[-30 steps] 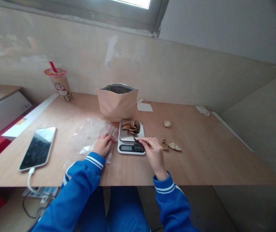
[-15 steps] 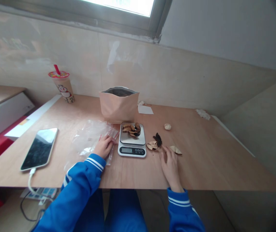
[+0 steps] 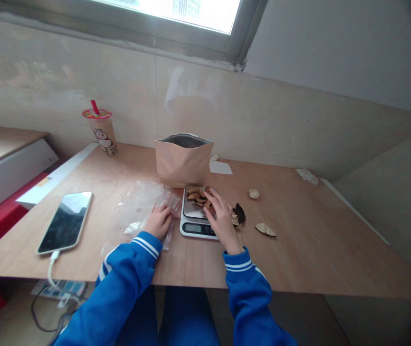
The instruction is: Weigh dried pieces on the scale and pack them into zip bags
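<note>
My left hand (image 3: 159, 221) rests on the edge of a clear zip plastic bag (image 3: 133, 206), its fingers loosely bent, right beside a small digital kitchen scale (image 3: 187, 227). Over the scale's plate is my right hand (image 3: 223, 223), thumb and fingers around a dried brown piece (image 3: 211, 209). Several curled dried brown pieces (image 3: 195, 194) lie on the plate, partly covered by those fingers. The display shows digits too blurred to read. Right of the scale lie a black dried piece (image 3: 240, 213) and a pale one (image 3: 265, 229).
An open tan pouch (image 3: 183, 163) stands behind the scale. A whitish round lump (image 3: 254, 193) lies to the right. On the left are a charging phone (image 3: 66, 222) and a drink cup (image 3: 104, 137). Crumpled tissue (image 3: 306, 176) and a white card (image 3: 220, 167) lie farther back.
My right hand has moved left and away from me, from the loose pieces on the table to over the scale plate. My left hand stays on the plastic bag. The view has shifted slightly.
</note>
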Demonstrator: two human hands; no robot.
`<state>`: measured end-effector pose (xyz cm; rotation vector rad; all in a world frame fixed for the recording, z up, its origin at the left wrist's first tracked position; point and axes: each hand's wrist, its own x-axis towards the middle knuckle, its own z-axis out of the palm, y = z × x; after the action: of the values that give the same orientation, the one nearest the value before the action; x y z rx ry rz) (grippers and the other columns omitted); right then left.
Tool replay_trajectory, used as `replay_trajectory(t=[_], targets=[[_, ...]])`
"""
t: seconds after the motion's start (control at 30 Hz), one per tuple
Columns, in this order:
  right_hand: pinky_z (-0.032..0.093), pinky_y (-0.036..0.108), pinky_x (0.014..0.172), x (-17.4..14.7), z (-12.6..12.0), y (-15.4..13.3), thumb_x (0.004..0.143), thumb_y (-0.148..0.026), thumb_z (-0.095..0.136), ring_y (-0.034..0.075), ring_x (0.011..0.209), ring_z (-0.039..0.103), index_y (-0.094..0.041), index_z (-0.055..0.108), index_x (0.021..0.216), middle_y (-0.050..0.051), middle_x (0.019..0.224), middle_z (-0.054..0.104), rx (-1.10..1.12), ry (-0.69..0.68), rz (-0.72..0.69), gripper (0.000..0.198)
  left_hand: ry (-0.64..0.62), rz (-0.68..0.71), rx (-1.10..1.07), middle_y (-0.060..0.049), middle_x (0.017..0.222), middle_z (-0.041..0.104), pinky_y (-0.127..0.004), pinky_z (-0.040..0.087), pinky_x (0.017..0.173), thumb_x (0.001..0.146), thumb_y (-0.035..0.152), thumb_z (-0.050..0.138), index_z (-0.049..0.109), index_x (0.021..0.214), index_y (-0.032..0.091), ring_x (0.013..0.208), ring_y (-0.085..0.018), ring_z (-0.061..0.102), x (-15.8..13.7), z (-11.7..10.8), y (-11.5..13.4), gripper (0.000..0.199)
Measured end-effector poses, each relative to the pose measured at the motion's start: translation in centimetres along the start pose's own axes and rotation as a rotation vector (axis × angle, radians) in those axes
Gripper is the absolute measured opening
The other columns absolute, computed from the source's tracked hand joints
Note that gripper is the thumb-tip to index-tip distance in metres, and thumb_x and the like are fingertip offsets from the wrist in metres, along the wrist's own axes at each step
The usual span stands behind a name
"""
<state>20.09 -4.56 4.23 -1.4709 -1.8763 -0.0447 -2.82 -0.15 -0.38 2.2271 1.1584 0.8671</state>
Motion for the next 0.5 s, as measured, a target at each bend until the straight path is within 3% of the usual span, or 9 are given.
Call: replay_trajectory(t=[0.27,0.5], targets=[[0.036,0.051,0.106,-7.6,-1.9,3.5,0.096,-0.030,0.039,0.027,0.131,0.043,-0.021,0.053,0.128,0.014,0.140,0.046,-0.095,0.178,0.267,0.036,0.004,0.005,-0.004,-0.009,0.091,0.063,-0.037,0.048,0.086,0.088,0.014,0.037,0.065,0.086,0.017,0.090,-0.021,0.060,-0.1,0.1,0.1,0.029],[0.036,0.054,0.106,-8.4,-1.6,4.4,0.097,-0.032,0.035,0.030,0.137,0.035,-0.024,0.044,0.139,0.013,0.150,0.034,-0.122,0.071,0.274,0.043,0.014,0.002,0.003,-0.009,0.090,0.063,-0.038,0.047,0.086,0.087,0.015,0.037,0.065,0.085,0.017,0.089,-0.022,0.059,-0.1,0.2,-0.1,0.028]])
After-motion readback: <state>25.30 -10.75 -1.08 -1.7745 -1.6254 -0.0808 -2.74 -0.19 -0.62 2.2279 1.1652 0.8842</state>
